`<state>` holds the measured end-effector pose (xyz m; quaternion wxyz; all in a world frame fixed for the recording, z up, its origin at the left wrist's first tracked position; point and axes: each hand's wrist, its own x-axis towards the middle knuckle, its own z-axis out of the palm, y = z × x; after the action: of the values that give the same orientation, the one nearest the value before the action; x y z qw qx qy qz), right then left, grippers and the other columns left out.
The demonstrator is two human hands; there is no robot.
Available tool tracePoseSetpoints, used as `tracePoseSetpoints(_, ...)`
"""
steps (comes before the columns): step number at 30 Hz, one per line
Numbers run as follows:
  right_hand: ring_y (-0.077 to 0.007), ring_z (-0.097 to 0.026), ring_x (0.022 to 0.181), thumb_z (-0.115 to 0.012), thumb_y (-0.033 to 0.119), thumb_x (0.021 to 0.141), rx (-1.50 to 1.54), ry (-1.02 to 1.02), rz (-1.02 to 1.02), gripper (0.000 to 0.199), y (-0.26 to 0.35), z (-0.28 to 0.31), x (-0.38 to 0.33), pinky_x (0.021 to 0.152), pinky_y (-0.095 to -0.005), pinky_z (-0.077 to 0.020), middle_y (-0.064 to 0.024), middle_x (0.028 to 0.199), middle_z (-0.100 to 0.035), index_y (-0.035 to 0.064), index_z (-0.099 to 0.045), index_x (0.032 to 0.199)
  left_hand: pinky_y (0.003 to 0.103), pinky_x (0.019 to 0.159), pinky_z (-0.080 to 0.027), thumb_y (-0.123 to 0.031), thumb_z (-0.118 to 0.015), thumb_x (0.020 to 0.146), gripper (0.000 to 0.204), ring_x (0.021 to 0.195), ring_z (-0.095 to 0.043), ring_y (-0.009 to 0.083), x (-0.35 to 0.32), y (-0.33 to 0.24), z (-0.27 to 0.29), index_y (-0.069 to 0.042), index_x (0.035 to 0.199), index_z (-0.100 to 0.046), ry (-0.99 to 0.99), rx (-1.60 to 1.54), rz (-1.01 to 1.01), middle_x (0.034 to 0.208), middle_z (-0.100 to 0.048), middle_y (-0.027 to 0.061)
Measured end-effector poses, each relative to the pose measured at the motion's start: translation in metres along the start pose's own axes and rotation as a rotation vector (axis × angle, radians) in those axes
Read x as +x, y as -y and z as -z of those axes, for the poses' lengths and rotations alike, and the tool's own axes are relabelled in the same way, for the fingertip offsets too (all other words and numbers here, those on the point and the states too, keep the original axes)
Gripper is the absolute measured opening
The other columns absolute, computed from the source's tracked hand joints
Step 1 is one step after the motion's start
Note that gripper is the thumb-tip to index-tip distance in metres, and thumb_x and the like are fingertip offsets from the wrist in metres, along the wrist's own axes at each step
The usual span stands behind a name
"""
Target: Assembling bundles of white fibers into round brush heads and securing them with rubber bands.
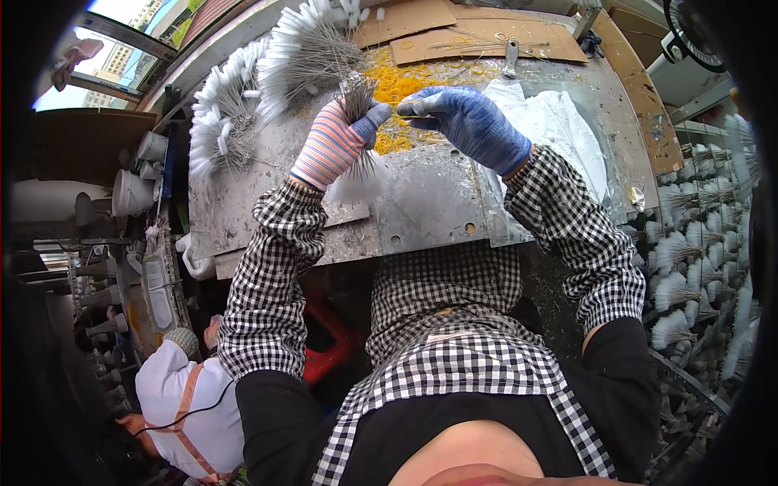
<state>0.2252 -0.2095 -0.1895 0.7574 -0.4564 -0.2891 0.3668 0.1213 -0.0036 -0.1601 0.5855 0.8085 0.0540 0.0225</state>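
Observation:
My left hand (336,138), in an orange-and-white striped glove with blue fingertips, is closed around a bundle of thin wire-stemmed brushes (356,93). Their wire ends stick up above the fist, and a blurred white bristle end (356,185) hangs below it. To the right, my right hand (470,121) wears a blue glove and pinches a thin yellow rubber band (415,119) between thumb and fingers. A heap of yellow rubber bands (397,81) lies on the metal table (421,194) just beyond both hands.
More white-bristled wire brushes (300,57) are piled at the far left of the table. Cardboard sheets (486,36), a scraper (510,58) and a white cloth (551,130) lie toward the back and right. Racked brush bundles (681,275) stand at right; another person (190,405) is at lower left.

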Motion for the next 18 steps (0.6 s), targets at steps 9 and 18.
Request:
tracePoseSetpoints(9, -0.0144, -0.069, 0.100, -0.064, 0.020, 0.098, -0.382, -0.063, 0.027, 0.047, 0.052, 0.004, -0.041, 0.076, -0.0261, -0.0572, -0.0115, 0.119, -0.071, 0.0095, -0.056, 0.143, 0.024, 0.063, -0.046, -0.028, -0.067, 0.100, 0.033, 0.066, -0.052, 0.0058, -0.020, -0.040, -0.024, -0.002, 0.120, -0.065, 0.181, -0.136, 0.033, 0.080, -0.062, -0.0018)
tracePoseSetpoints(18, -0.0179, -0.072, 0.090, -0.077, 0.043, 0.089, -0.879, -0.299, -0.043, 0.063, 0.030, 0.037, -0.015, 0.087, -0.0304, -0.0572, -0.0108, 0.109, -0.073, -0.0011, -0.062, 0.132, 0.038, 0.074, -0.054, -0.014, -0.064, 0.098, 0.029, 0.081, -0.069, 0.0180, -0.039, -0.049, -0.081, -0.009, 0.126, -0.065, 0.338, 1.208, -0.456, 0.085, -0.073, 0.0033)
